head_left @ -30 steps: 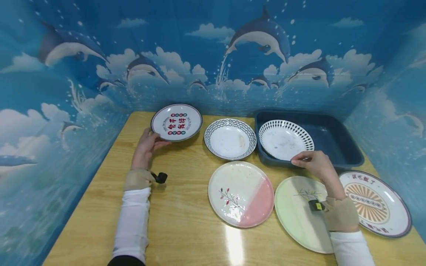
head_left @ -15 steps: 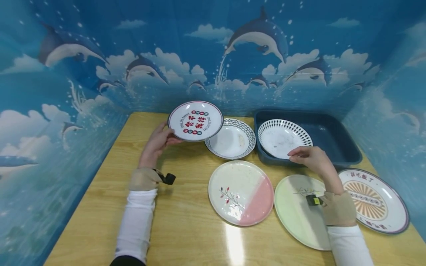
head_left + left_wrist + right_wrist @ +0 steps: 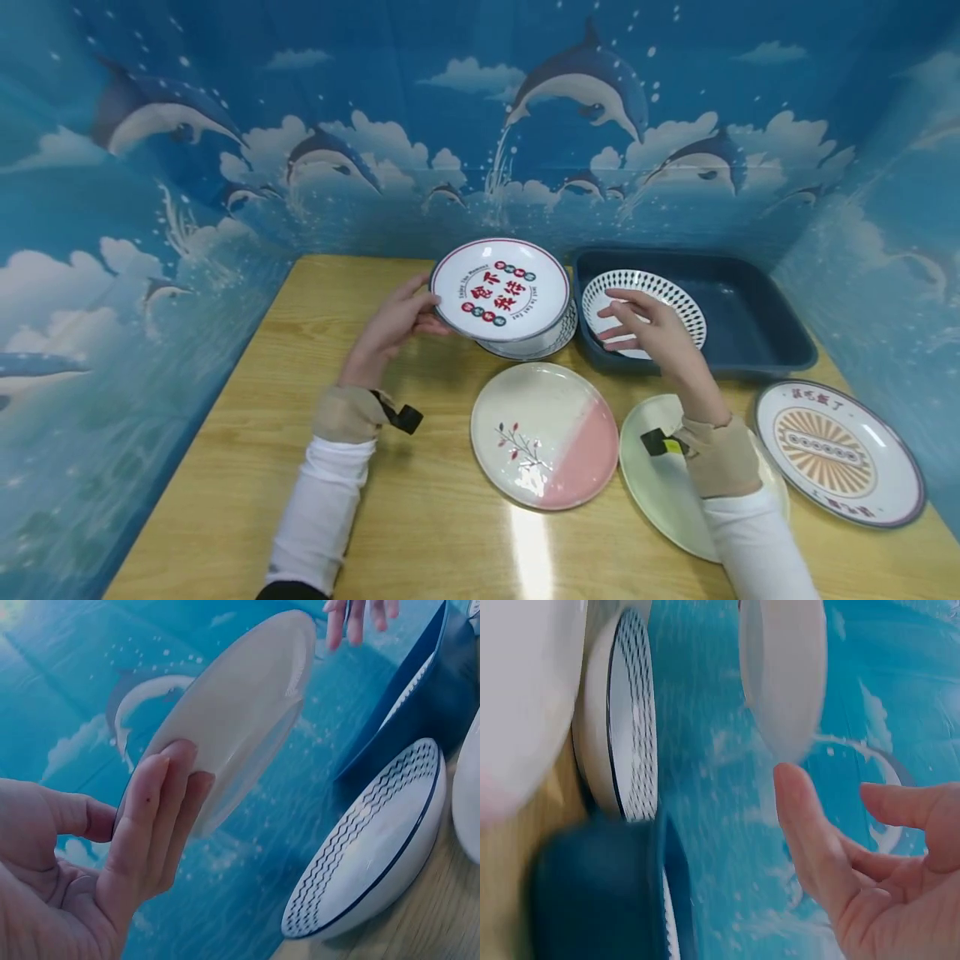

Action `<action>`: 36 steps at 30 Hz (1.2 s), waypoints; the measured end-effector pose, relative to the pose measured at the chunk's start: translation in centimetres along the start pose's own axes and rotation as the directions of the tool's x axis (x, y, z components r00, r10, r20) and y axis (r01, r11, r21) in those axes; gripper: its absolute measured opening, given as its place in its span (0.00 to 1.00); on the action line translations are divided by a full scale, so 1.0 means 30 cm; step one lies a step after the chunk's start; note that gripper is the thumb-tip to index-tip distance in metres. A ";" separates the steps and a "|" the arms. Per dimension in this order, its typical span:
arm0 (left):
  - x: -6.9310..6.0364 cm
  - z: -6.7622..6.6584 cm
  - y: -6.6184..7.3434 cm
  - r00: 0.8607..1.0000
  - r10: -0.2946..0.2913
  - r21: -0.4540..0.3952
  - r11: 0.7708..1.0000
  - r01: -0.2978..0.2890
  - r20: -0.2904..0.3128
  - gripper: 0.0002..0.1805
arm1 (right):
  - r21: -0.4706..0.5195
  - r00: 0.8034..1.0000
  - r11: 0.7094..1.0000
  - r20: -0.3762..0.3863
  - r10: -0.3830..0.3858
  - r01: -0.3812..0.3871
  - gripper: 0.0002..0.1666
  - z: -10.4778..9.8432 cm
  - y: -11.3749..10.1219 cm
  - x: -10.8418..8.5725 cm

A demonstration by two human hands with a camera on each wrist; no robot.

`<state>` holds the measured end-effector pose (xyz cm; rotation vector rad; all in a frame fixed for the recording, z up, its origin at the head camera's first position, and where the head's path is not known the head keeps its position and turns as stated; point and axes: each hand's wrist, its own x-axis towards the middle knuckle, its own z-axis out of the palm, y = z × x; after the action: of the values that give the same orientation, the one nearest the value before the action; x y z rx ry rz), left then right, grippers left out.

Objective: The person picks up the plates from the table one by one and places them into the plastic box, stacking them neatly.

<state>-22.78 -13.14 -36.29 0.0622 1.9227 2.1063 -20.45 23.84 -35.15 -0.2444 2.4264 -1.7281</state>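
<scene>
My left hand pinches the left rim of a white plate with red lettering, thumb on top and fingers beneath. The plate is held in the air over a wavy-lined bowl, hiding most of it; the left wrist view shows a gap between the plate's underside and the bowl. My right hand hovers with spread fingers above a diamond-patterned white dish, which sits in a dark blue basin. In the right wrist view the right hand holds nothing, its fingertips near the lettered plate.
On the wooden table lie a cream-and-pink plate in front of the bowl, a pale green plate partly under the right forearm, and a sunburst plate at the right. A dolphin-printed backdrop stands behind and at the sides.
My left hand has carried the lettered plate rightward from the back left to above the wavy-lined bowl. My right hand has left the diamond-patterned dish's rim, moved left and spread its fingers.
</scene>
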 end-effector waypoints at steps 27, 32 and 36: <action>0.005 0.134 -0.045 0.977 -0.167 0.130 0.980 0.150 0.130 0.39 | 0.184 0.991 0.974 0.047 0.129 -0.135 0.35 0.048 0.030 -0.022; 0.004 0.134 -0.044 0.971 -0.185 0.162 0.974 0.159 0.155 0.39 | 0.166 0.991 0.977 0.044 0.126 -0.131 0.34 0.043 0.031 -0.026; 0.007 0.138 -0.046 0.967 -0.188 0.173 0.972 0.159 0.171 0.38 | 0.152 0.991 0.980 0.042 0.126 -0.131 0.34 0.040 0.028 -0.026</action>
<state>-21.80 -8.97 -37.22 0.1147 1.9042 1.7677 -19.45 23.18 -36.33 -0.0933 2.2180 -1.8282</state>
